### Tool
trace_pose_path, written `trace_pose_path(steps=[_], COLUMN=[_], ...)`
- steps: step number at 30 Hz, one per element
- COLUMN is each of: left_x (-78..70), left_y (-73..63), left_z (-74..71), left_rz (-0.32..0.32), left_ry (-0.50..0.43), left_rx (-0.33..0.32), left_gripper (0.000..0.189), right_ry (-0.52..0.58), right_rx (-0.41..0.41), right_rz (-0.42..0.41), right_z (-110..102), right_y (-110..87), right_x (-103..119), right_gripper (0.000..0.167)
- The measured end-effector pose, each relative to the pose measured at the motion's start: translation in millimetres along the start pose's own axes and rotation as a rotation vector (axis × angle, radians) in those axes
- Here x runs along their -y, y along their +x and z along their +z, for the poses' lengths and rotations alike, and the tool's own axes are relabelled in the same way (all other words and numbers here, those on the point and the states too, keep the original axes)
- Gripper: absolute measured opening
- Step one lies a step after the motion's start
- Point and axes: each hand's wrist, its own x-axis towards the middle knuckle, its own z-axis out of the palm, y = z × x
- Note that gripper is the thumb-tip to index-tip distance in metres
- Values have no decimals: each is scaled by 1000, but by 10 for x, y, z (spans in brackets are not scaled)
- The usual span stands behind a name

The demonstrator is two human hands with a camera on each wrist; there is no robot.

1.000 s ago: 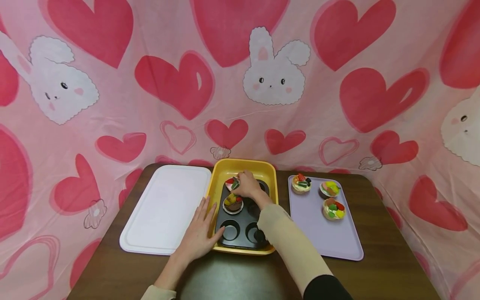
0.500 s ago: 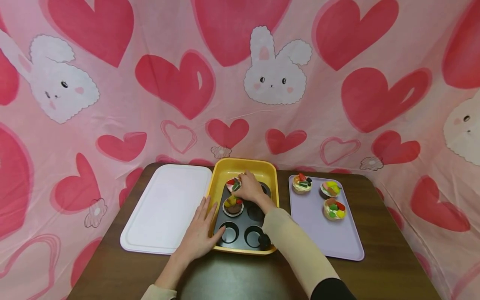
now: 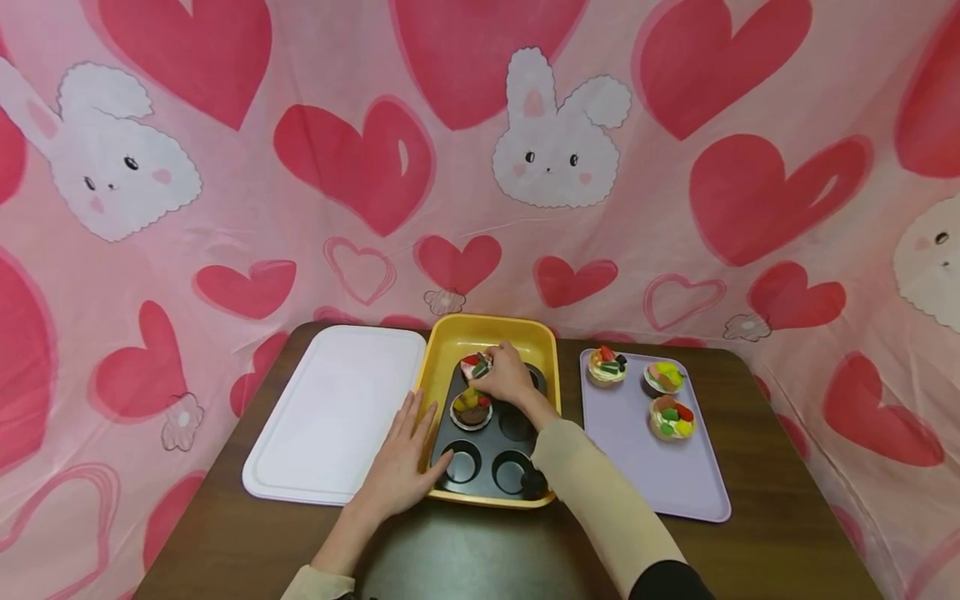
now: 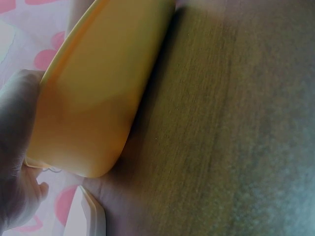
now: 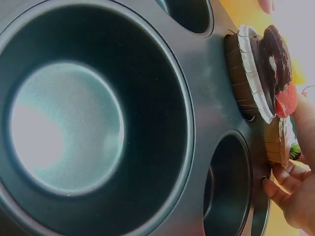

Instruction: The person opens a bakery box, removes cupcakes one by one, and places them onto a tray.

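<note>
My right hand (image 3: 508, 377) grips a fruit-topped cupcake (image 3: 474, 365) at the far-left cup of a dark muffin pan (image 3: 486, 463). In the right wrist view its fingertips are at the paper-like side of this cupcake (image 5: 278, 142). Just nearer stands a chocolate cupcake (image 3: 471, 410) with yellow and red pieces on top. The pan lies inside a yellow tray (image 3: 487, 327). My left hand (image 3: 401, 457) rests on that tray's left rim with fingers spread and straight, thumb reaching over the pan. In the left wrist view the tray's outer wall (image 4: 88, 113) fills the middle.
On the left lies a white board (image 3: 337, 412). A lilac tray (image 3: 637, 467) on the right bears three cupcakes: one at the back left (image 3: 606, 367), one at the back right (image 3: 663, 378) and one nearer (image 3: 671, 418). Behind the brown table (image 3: 480, 550) hangs a pink heart-patterned cloth (image 3: 465, 183).
My right hand and the fruit-topped cupcake have shifted slightly to the right. The left hand keeps its place on the yellow rim. The head view has moved a little.
</note>
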Motion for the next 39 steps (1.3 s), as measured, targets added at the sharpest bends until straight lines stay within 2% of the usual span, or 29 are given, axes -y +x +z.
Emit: trace_pose_path(steps=[2, 6, 9, 11, 15, 20, 26, 39], left_x=[-4, -10, -14, -10, -3, 0, -8, -19], left_y=[1, 7, 2, -1, -5, -3, -7, -11], left_z=[3, 2, 2, 5, 13, 15, 9, 4], left_rz=[1, -3, -7, -11, -14, -12, -9, -6], left_ry=[1, 2, -2, -5, -5, 3, 3, 7], left_rx=[4, 8, 8, 8, 10, 4, 3, 0], left_gripper=[86, 86, 85, 86, 86, 86, 86, 85], right_ry=[62, 120, 74, 37, -26, -47, -31, 95], right_rx=[4, 7, 18, 22, 26, 28, 37, 27], right_rz=[37, 38, 25, 30, 20, 4, 0, -19], right_z=[-45, -202, -309, -320, -323, -338, -367, -420], right_y=[-7, -64, -131, -156, -186, -208, -226, -235], right_x=[9, 112, 222, 255, 277, 302, 332, 302], right_gripper=[64, 63, 71, 75, 72, 70, 71, 70])
